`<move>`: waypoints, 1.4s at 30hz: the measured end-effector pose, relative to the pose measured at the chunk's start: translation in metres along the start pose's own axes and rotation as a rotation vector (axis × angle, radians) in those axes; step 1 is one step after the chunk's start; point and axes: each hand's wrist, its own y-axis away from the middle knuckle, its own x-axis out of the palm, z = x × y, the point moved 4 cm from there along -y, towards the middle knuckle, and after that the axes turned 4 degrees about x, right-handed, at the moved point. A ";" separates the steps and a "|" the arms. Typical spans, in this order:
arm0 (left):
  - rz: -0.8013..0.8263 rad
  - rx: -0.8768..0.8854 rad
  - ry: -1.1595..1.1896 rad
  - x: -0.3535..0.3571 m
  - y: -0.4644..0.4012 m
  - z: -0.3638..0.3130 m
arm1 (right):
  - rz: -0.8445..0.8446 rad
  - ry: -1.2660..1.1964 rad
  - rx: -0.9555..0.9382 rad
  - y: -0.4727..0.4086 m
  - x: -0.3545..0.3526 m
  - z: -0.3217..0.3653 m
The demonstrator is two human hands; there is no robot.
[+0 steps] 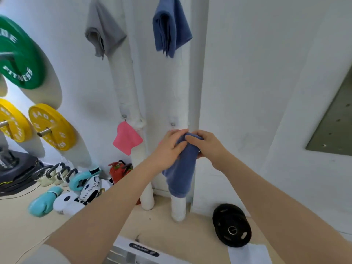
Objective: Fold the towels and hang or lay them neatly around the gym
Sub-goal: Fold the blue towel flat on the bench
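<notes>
A folded blue towel (182, 174) hangs down in front of a white pipe, its top bunched just below a small wall hook (173, 124). My left hand (172, 143) and my right hand (204, 144) both grip that bunched top, fingers closed on the cloth. A small pink towel (126, 140) hangs from another hook (124, 116) to the left. Higher on the wall hang a grey towel (103, 31) and a second blue towel (171, 29).
Green (19, 54) and yellow weight plates (51, 126) sit on pegs at the left. Boxing gloves (44, 201), kettlebells (55, 173) and a red extinguisher (119, 169) lie on the floor. Black plates (231, 227) lie at the right, by a white paper (248, 253).
</notes>
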 end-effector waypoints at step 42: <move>-0.687 0.446 -0.030 -0.366 -0.414 -0.246 | -0.217 0.116 -0.963 -0.303 -0.143 0.510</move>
